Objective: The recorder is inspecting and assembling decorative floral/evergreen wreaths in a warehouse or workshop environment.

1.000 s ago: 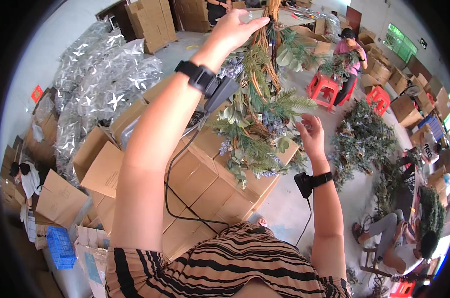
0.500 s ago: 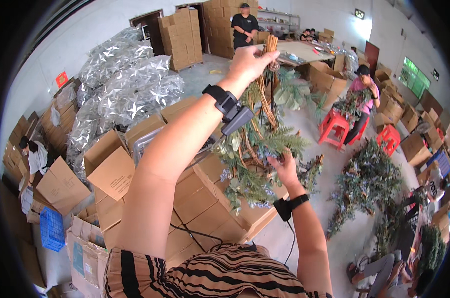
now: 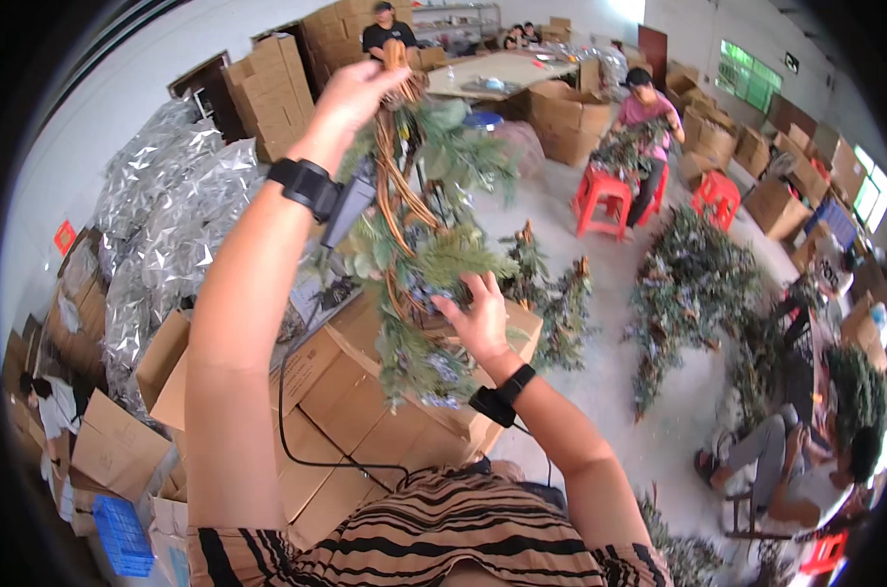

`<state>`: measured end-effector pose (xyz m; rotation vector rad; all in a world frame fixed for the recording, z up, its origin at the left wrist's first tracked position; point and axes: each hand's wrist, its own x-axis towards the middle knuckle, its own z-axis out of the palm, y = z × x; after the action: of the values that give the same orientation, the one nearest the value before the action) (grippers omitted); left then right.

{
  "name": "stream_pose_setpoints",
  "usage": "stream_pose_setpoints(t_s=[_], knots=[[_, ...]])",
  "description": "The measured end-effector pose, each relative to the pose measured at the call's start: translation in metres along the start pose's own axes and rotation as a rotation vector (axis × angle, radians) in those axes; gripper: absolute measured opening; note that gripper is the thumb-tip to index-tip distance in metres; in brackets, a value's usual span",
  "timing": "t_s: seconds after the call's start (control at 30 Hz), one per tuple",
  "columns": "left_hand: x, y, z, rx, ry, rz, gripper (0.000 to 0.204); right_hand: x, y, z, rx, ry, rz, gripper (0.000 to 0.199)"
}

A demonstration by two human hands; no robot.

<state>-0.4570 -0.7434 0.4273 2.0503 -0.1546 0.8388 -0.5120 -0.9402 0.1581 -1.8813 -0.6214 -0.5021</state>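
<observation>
My left hand (image 3: 357, 96) is raised and closed around the bound brown stems at the top of an artificial greenery swag (image 3: 453, 256). The swag hangs down in front of me, with pine-like sprigs, broad pale leaves, small bluish flowers and bent brown vines. Lower down, my right hand (image 3: 484, 321) is at the swag's right side. Its thumb and fingers are spread apart beside the leaves; whether they touch a sprig is hard to make out. Dark straps with small devices are on both wrists.
Cardboard boxes (image 3: 350, 411) stand below the swag. Silver stars in clear plastic (image 3: 174, 220) are piled at left. More greenery (image 3: 698, 279) lies on the floor at right, near a red stool (image 3: 602, 196) and a person in pink (image 3: 651, 112). Another person (image 3: 815, 470) sits at lower right.
The view has turned to the right, so the surroundings sit further left. Both hands and the swag have shifted left in the picture; my left hand still grips the stems.
</observation>
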Motion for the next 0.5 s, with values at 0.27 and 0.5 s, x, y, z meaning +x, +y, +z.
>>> stream_pose_setpoints(t_s=[0.27, 0.5], knots=[[-0.01, 0.031, 0.009, -0.166, -0.054, 0.023, 0.026, 0.001, 0.007, -0.024, 0.075, -0.077, -0.086, 0.044], [0.02, 0.013, -0.006, 0.042, 0.158, -0.011, 0.031, 0.01, 0.047, -0.069, 0.116, 0.072, 0.066, 0.03]])
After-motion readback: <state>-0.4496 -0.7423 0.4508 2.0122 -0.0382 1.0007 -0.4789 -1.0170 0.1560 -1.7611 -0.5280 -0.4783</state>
